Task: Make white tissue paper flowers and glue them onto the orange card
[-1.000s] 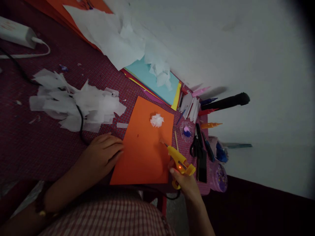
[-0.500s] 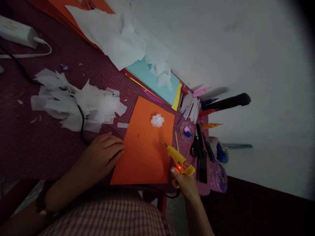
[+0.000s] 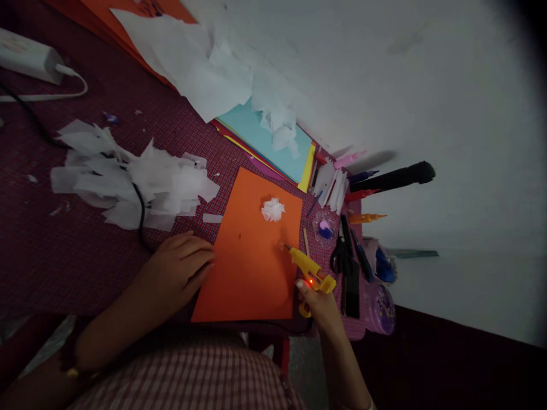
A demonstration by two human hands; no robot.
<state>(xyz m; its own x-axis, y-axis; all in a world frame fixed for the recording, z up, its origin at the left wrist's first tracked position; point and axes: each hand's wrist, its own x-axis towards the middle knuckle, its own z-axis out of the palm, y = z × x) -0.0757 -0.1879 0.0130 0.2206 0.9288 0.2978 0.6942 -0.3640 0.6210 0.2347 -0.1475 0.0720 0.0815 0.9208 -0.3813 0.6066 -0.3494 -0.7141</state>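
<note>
My right hand (image 3: 318, 302) is wrapped round the handle of a yellow hot glue gun (image 3: 306, 266), whose red light glows. Its nozzle points at the orange sheet of paper (image 3: 248, 273), with a small clear blob of glue at the tip; whether the tip touches the paper I cannot tell. A crumpled white tissue-paper puff (image 3: 272, 209) sits on the sheet's upper part. My left hand (image 3: 177, 270) lies flat, fingers stretched out together, at the sheet's left edge, holding nothing.
White tissue pieces (image 3: 141, 176) lie left of the sheet, crossed by a black cord (image 3: 142, 210). Coloured paper (image 3: 273, 142) is stacked behind. At the right are glue sticks (image 3: 331, 185), black scissors (image 3: 339, 256), a phone-like dark slab (image 3: 351, 296) and a purple tub (image 3: 380, 307).
My right hand and the glue gun have shifted slightly up, away from me. The left hand stays where it was.
</note>
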